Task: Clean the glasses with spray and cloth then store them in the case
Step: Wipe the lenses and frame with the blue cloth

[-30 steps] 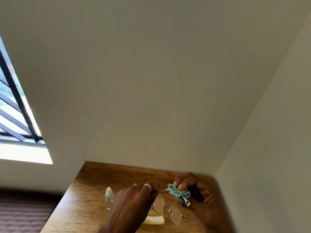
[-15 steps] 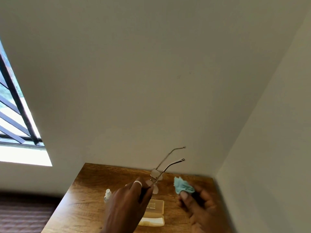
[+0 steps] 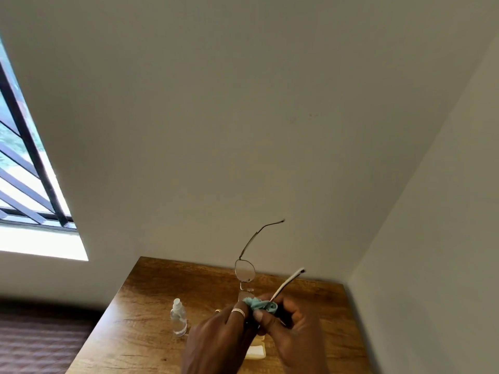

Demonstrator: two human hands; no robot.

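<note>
Glasses (image 3: 245, 271) are gripped by the left hand (image 3: 218, 338); a cloth (image 3: 260, 305) is pinched on them by the right hand (image 3: 294, 327). A bottle (image 3: 178, 319) and case (image 3: 256, 351) lie on the counter (image 3: 151, 306). No writing is legible.

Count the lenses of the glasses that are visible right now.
1 clearly: the upper lens of the thin metal-framed glasses stands bare above the hands. The other lens sits mostly hidden under the crumpled teal cloth, between the left hand and right hand.

A wooden desk (image 3: 151, 314) fills the corner between two pale walls (image 3: 243, 117); a barred window (image 3: 24, 168) glows beyond its left edge.
</note>
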